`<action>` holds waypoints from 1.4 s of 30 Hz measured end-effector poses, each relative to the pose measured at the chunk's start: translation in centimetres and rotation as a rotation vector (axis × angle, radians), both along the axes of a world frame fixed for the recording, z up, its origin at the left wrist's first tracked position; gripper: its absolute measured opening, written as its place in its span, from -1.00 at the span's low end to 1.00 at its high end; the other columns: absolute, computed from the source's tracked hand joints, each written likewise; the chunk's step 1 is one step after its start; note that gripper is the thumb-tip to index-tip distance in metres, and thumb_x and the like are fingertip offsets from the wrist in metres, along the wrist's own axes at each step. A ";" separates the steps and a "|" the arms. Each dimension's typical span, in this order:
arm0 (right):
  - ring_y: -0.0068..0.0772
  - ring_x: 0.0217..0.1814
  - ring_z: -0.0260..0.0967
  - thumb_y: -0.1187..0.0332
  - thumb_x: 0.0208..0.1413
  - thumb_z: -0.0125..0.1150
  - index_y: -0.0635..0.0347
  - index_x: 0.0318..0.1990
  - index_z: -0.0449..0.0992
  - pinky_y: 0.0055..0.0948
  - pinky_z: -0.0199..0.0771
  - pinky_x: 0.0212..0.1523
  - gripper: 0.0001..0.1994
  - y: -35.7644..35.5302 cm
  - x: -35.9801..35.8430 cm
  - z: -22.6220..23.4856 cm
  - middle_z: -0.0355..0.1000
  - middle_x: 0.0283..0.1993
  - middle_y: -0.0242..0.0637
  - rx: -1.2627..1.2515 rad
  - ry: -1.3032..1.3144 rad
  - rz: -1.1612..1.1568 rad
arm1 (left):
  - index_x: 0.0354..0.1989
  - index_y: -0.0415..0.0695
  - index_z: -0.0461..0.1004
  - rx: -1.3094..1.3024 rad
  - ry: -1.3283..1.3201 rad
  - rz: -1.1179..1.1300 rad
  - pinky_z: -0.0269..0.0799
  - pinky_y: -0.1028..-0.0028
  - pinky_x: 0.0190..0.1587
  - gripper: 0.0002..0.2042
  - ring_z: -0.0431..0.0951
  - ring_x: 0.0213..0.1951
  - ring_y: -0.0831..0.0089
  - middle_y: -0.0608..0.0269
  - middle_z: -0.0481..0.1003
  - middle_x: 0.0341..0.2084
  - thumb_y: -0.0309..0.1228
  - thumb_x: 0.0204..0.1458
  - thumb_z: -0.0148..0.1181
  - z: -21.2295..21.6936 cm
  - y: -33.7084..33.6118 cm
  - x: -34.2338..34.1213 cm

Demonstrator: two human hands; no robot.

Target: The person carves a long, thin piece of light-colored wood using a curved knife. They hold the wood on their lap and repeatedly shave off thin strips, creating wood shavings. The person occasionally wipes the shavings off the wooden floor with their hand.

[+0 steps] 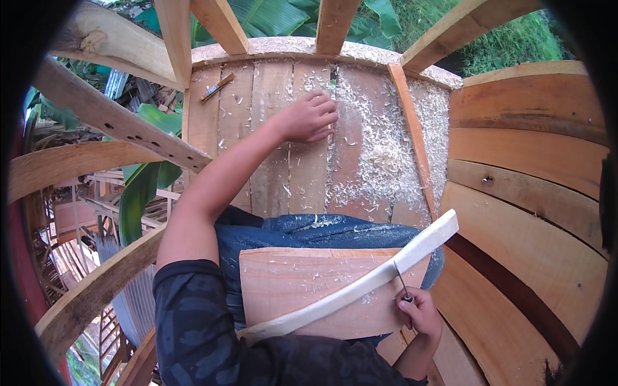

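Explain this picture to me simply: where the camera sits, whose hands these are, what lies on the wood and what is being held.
The camera is worn on a person's head and looks down, so both arms are that person's own; its wide lens bends straight edges. The left hand reaches forward and rests on a plank floor strewn with wood shavings. A pencil-like tool lies farther off on the planks. The right hand grips a thin metal tool against a pale curved strip of wood, which lies across a board on the person's lap.

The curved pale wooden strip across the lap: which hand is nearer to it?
Right. The right hand holds a thin metal tool against the curved pale strip; the left hand rests far forward on the shaving-strewn planks.
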State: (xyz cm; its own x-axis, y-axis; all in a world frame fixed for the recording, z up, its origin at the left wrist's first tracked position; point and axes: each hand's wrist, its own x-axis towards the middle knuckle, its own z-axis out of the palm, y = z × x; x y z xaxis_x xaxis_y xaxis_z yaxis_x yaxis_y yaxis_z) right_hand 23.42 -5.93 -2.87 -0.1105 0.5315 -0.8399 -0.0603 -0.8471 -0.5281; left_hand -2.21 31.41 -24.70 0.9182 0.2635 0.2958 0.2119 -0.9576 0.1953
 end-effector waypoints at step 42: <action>-0.78 -0.77 0.08 0.38 0.17 0.18 0.24 -0.37 0.43 -0.66 0.00 -0.77 -0.86 0.0 0.1 -0.1 0.23 -0.68 -0.55 0.007 0.012 -0.011 | 0.18 -0.14 0.31 -0.190 0.369 0.222 -0.12 0.04 0.38 -0.42 0.19 0.30 0.18 0.04 0.33 0.16 0.08 0.17 -0.05 1.5 0.0 1.3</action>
